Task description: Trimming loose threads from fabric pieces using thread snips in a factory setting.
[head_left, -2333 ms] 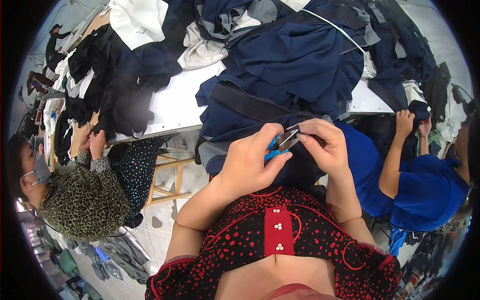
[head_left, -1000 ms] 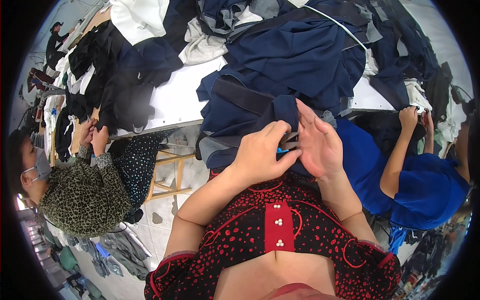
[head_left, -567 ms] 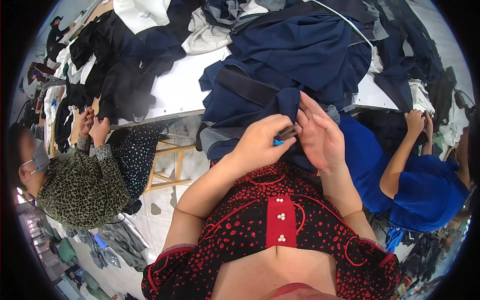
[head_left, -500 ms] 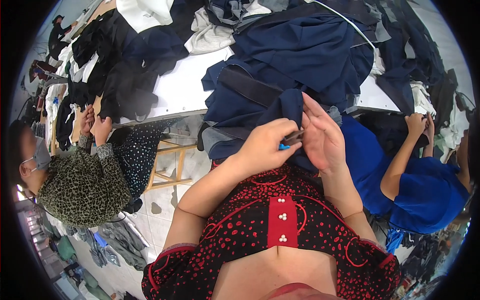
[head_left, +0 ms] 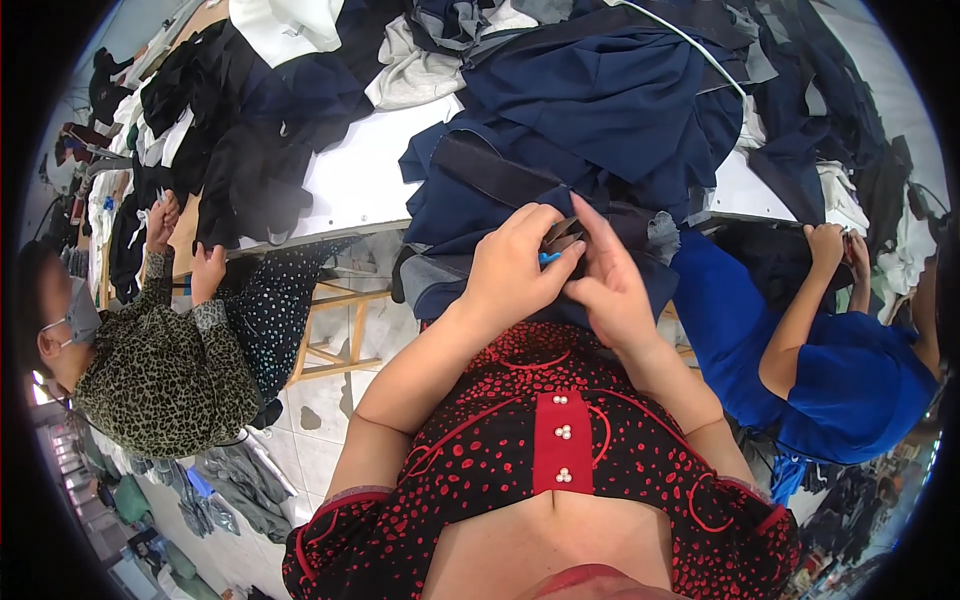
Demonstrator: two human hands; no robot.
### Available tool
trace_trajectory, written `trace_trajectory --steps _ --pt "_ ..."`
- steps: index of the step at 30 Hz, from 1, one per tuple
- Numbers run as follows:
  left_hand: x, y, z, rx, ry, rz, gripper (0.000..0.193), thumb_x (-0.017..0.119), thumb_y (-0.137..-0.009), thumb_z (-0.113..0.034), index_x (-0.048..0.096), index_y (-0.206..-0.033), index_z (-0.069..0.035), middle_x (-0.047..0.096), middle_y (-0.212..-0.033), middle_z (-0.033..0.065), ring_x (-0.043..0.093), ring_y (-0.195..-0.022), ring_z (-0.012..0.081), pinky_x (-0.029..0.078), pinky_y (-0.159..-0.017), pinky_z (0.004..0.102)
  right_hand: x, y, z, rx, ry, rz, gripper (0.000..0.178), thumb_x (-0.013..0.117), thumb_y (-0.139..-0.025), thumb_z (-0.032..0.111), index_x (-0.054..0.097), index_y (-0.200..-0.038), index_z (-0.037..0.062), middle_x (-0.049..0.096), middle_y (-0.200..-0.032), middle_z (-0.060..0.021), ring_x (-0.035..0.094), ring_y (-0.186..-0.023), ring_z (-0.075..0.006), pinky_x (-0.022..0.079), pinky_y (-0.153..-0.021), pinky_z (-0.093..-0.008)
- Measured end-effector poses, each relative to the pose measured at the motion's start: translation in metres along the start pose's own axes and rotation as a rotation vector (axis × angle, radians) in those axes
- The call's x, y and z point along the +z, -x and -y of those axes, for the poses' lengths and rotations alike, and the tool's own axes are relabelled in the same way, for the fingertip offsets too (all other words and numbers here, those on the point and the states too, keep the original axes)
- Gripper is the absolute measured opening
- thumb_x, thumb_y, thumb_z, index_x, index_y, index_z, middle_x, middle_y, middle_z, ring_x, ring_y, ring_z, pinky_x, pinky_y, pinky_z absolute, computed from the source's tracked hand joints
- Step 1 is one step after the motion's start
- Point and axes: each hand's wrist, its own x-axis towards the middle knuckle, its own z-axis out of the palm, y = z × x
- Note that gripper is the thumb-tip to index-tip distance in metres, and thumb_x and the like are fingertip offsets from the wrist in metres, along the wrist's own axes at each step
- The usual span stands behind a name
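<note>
My left hand (head_left: pixel 517 262) is closed around small thread snips (head_left: pixel 563 236) with dark blades and a bright blue part. The blades point toward my right hand (head_left: pixel 612 285), which is open, its index finger stretched out and its thumb apart, close to the snips. Both hands are over a navy garment (head_left: pixel 470 215) that hangs off the table edge toward my lap. My right fingertips touch or nearly touch its cloth. The other right fingers are partly hidden, so whether they pinch any cloth does not show.
A white table (head_left: pixel 365 170) carries a navy cloth heap (head_left: pixel 590 100), black pieces (head_left: pixel 255 180) and grey cloth (head_left: pixel 415 75). A white cable (head_left: pixel 690 40) crosses the heap. Co-workers sit at left in a patterned shirt (head_left: pixel 165 380) and right in blue (head_left: pixel 850 390). A wooden stool (head_left: pixel 340 335) stands left.
My right hand has turned and moved left, away from the cloth edge that lay over its fingers. My left hand has shifted slightly left and up with the snips.
</note>
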Motion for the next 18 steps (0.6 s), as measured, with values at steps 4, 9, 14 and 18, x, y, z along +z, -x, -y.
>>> trace_trajectory --steps 4,9,14,18 --pt "0.004 0.001 0.011 0.0 -0.051 -0.041 0.016 0.064 -0.077 -0.01 0.054 -0.084 0.0 0.055 -0.074 0.0123 0.055 -0.066 0.0274 0.044 -0.058 0.0349 0.011 0.003 -0.005 -0.09 0.072 0.029 0.085 0.052 -0.065 -0.01 0.022 -0.144 -0.0001 0.02 -0.148 -0.0108 0.018 -0.139 -0.0206 0.017 -0.112 -0.0326" --pt "-0.008 -0.001 0.017 -0.155 0.233 0.069 0.014 0.062 -0.079 -0.009 0.051 -0.079 0.001 0.052 -0.068 0.0103 0.051 -0.062 0.0204 0.041 -0.059 0.0301 0.002 -0.004 -0.001 -0.032 -0.012 0.041 0.076 0.053 -0.068 -0.007 0.031 -0.141 0.0005 0.022 -0.149 -0.012 0.019 -0.14 -0.0257 0.015 -0.113 -0.0359" --pt "-0.013 0.002 0.014 -0.275 0.407 0.187 0.012 0.062 -0.081 -0.008 0.052 -0.079 -0.002 0.048 -0.068 -0.0002 0.043 -0.064 0.0074 0.035 -0.057 0.0235 -0.004 -0.007 0.011 0.002 -0.044 0.033 0.059 0.051 -0.077 -0.007 0.041 -0.135 -0.0004 0.026 -0.147 -0.0123 0.029 -0.136 -0.0257 0.022 -0.111 -0.0363" --pt "-0.012 0.004 0.019 -0.349 0.582 0.248 0.01 0.062 -0.081 -0.007 0.053 -0.079 -0.005 0.046 -0.068 -0.0067 0.039 -0.065 0.0021 0.031 -0.056 0.0191 -0.007 -0.008 0.008 -0.056 0.14 0.029 0.048 0.052 -0.083 -0.004 0.044 -0.131 -0.0016 0.031 -0.144 -0.0127 0.033 -0.133 -0.0239 0.03 -0.108 -0.0351"
